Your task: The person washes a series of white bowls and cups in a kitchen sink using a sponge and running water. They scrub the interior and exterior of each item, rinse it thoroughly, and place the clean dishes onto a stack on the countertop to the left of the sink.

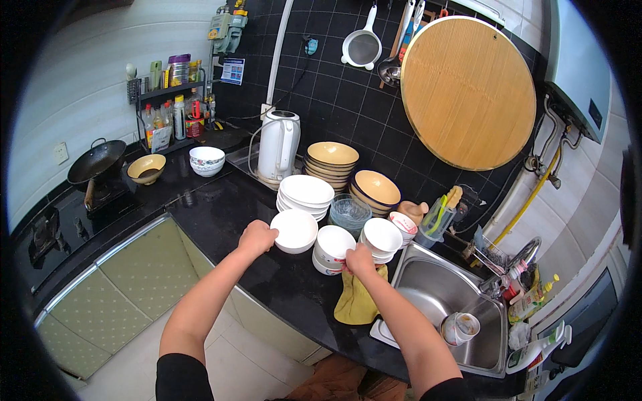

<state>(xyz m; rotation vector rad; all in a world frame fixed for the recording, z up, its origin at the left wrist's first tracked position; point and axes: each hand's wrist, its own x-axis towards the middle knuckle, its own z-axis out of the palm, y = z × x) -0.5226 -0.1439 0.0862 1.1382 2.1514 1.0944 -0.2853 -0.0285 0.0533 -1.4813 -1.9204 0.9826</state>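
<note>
My left hand (257, 238) pinches the left rim of a white bowl (295, 231), its fingers closed on the edge. Just behind that bowl stands a stack of white bowls (305, 192). With closed fingers, my right hand (361, 259) grips the right side of a short stack of white bowls (334, 244) with a red pattern low on the outside. Another white bowl stack (382, 237) sits right beside this hand. Below my right wrist a yellow cloth (358, 301) lies on the black counter. Glass bowls (350, 212) stand behind the white ones.
Stacked yellow bowls (332, 155) and a white kettle (278, 144) stand at the back. To the right is a steel sink (428, 287) with a soiled white container (460, 328) in it. A wok (97, 162) sits on the stove at left. A round board (468, 93) hangs above.
</note>
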